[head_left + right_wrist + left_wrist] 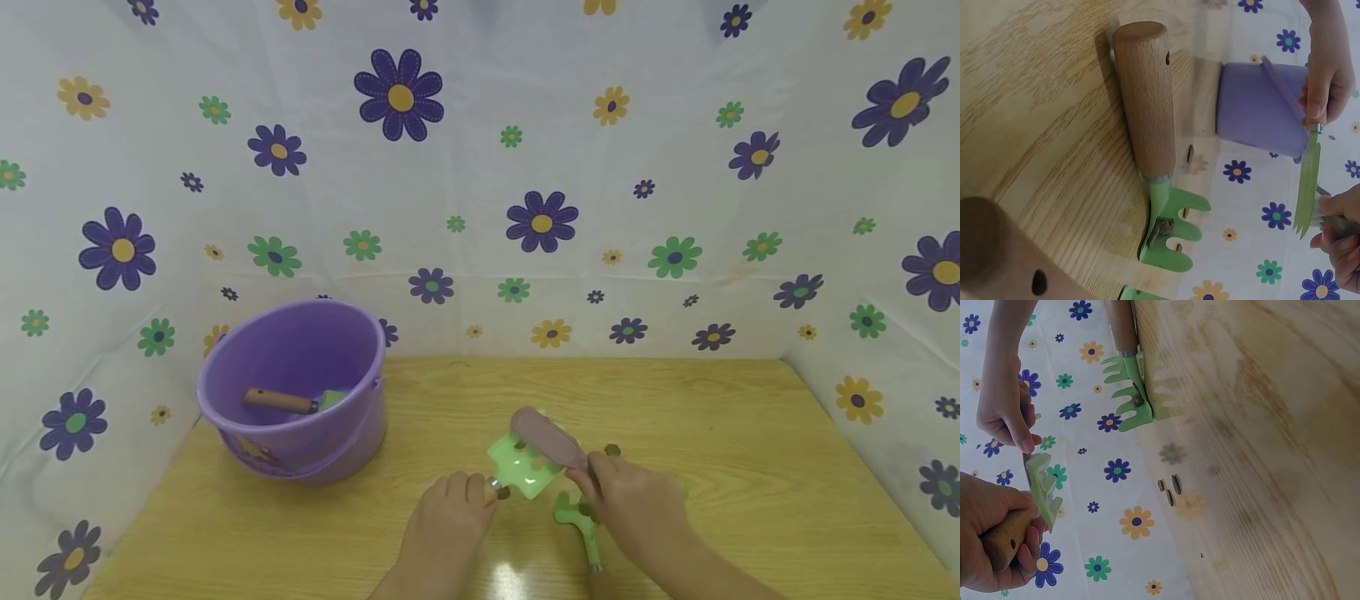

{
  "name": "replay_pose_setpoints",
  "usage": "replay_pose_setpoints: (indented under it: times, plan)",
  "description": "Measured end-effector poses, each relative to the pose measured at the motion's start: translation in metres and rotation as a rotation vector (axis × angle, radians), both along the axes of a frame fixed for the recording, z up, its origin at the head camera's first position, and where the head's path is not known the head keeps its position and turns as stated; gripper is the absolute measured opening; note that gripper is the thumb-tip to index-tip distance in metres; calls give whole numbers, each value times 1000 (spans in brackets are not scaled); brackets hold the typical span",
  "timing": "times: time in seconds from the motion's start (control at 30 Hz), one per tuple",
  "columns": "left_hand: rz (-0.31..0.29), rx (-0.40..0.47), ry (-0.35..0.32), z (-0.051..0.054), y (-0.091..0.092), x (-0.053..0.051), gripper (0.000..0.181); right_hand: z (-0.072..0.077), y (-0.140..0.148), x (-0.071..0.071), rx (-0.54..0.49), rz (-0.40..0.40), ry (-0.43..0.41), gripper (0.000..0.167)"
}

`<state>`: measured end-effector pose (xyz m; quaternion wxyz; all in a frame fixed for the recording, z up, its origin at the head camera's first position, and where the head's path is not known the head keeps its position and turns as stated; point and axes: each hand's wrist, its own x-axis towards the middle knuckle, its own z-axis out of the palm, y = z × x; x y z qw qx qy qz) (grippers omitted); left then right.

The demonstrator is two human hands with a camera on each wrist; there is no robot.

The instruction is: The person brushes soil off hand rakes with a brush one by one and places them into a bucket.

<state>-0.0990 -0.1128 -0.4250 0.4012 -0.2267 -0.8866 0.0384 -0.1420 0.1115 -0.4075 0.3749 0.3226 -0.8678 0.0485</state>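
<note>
My left hand (448,523) grips the wooden handle of a green toothed hand fork (523,467), its broad head raised over the table. Pinched in my right hand (641,504) is a brownish-pink brush (547,437). Its pale bristles, partly hidden in the wrist views, face the fork's head. Below the right hand lies a green hand rake (1169,228) with a wooden handle and a dark lump on its head. Small dark brown pieces (1176,484) lie scattered on the table around the tools.
At the left stands a purple bucket (315,450) with a wooden-handled green tool (281,400) in it. Another wooden handle (1007,256) lies nearest the right wrist camera. A flowered cloth (465,167) hangs behind and beside the wooden table (750,433).
</note>
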Motion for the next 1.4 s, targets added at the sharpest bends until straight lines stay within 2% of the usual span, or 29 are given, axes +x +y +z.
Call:
replay_pose_setpoints:
  times: [0.23, 0.57, 0.73, 1.0, 1.07, 1.27, 1.4]
  plan:
    - [-21, -7, 7, -2, -1, 0, 29, 1, 5, -3, -16, -13, 6, 68]
    - [-22, -7, 3, -1, -3, 3, 41, 2, 14, -8, -4, -58, -25, 72]
    - [-24, -25, 4, -3, -5, 3, 29, 0, 17, -10, -5, -71, -40, 73]
    - [-1, -36, 19, -6, -7, 2, 47, 3, 21, -12, 6, -118, -55, 74]
    - [-5, -28, 27, -6, -8, 1, 44, 5, 23, -12, 2, -124, -55, 75]
    - [-18, 0, 39, -8, -6, 1, 33, 10, 24, -12, -12, -117, -44, 76]
    - [-24, 15, 52, -9, -3, -1, 34, 13, 21, -8, -41, -85, -16, 72]
